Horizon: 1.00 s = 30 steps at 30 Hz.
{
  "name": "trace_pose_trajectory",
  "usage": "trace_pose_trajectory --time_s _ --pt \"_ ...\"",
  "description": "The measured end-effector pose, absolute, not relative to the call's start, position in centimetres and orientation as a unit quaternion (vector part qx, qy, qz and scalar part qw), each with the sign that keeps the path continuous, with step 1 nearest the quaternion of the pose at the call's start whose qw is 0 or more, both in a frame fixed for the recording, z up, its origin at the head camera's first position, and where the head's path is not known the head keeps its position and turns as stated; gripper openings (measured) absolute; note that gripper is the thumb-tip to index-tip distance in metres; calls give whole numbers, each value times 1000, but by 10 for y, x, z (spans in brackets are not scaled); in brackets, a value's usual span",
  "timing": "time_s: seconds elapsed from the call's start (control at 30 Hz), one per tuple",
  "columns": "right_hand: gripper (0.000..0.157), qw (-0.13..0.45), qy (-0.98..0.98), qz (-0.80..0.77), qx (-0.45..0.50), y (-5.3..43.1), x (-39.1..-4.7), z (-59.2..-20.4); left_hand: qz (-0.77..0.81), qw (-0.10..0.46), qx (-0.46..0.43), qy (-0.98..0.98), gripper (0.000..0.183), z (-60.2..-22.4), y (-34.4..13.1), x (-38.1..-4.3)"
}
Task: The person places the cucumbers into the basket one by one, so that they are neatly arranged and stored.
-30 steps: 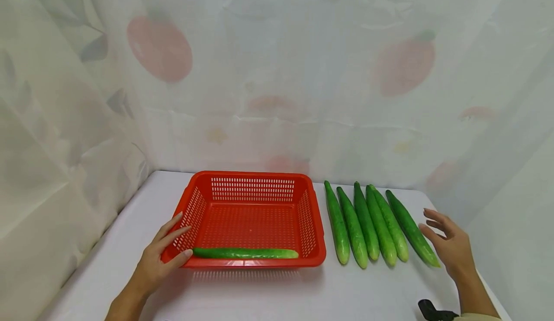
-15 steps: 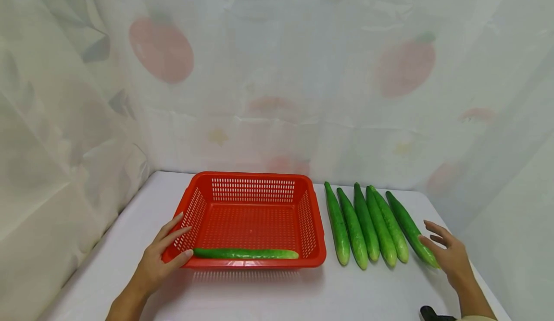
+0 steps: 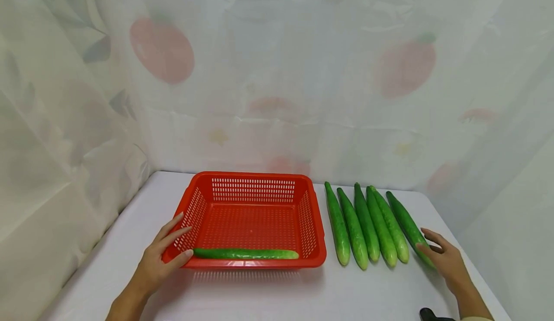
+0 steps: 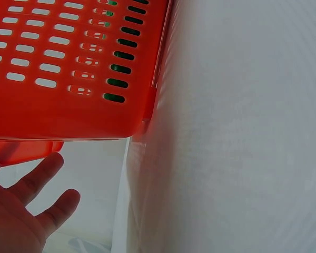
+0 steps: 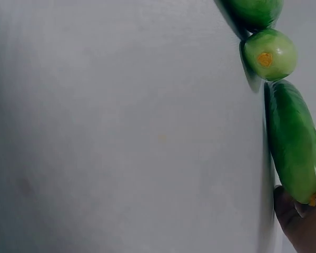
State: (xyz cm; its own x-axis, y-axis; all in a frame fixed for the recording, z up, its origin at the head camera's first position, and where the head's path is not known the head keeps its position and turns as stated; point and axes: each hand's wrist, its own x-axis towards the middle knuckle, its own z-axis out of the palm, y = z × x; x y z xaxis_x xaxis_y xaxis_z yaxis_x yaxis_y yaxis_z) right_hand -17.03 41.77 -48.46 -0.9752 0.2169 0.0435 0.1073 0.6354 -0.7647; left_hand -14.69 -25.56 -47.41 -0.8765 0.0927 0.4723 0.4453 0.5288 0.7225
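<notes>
A red plastic basket (image 3: 277, 263) with slotted walls stands on the white table, and one cucumber (image 3: 246, 253) lies along its front wall inside. My left hand (image 3: 151, 265) rests at the basket's left front corner, fingers spread over the rim; in the left wrist view two of its fingers (image 4: 42, 176) stretch out straight beside the slotted wall. On the right, my right hand (image 3: 447, 263) straddles the near end of the rightmost cucumber (image 3: 404, 220), thumb on one side and fingers on the other. The right wrist view shows that cucumber (image 5: 292, 139) lying on the table, fingertips close at its tip.
Several more cucumbers (image 3: 357, 229) lie side by side between the basket and my right hand. A printed curtain (image 3: 277, 70) hangs behind the table (image 3: 303, 301) and along its sides. A black object (image 3: 428, 314) shows by my right sleeve.
My right hand has come down and slightly left onto the near end of the rightmost cucumber. My left hand, the basket and the cucumbers stay in place.
</notes>
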Motion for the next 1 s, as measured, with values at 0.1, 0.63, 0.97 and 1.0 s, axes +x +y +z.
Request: trace_pose_trajectory --time_s 0.1,0.63,0.97,1.0 --pt "71 47 -907 409 -95 420 -173 -489 -460 194 -158 -852 51 -474 -256 -146" --pt "67 41 -920 358 -153 415 -181 -494 -461 190 -157 -852 50 -472 -256 -146" --pt "58 94 -883 400 -229 411 -178 -488 -463 188 -156 -852 50 -472 -255 -146" --pt "58 96 -876 411 -232 411 -177 -487 -462 187 -156 -853 50 -472 -255 -146"
